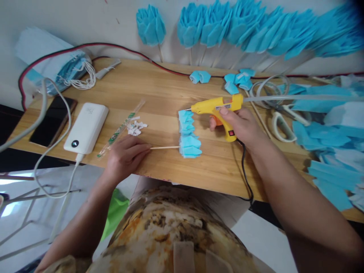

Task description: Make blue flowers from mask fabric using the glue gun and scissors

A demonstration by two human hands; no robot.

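My left hand (125,155) pinches the end of a thin wooden stick (165,147) that lies flat on the wooden table (159,94). A blue folded-paper flower (188,134) sits on the stick's far end. My right hand (240,127) grips a yellow hot glue gun (217,107), a finger on its orange trigger. The gun's nozzle points left and touches the top of the blue flower. Its black cord (244,170) runs off the table's front edge.
A white power bank (87,127), a dark phone (52,121), a wrapped stick (121,129) and white paper scraps (135,127) lie at left. Small blue folded pieces (200,77), scissors (281,113) and blue paper sheets (332,132) lie at right. Finished blue flowers (216,22) lean on the wall.
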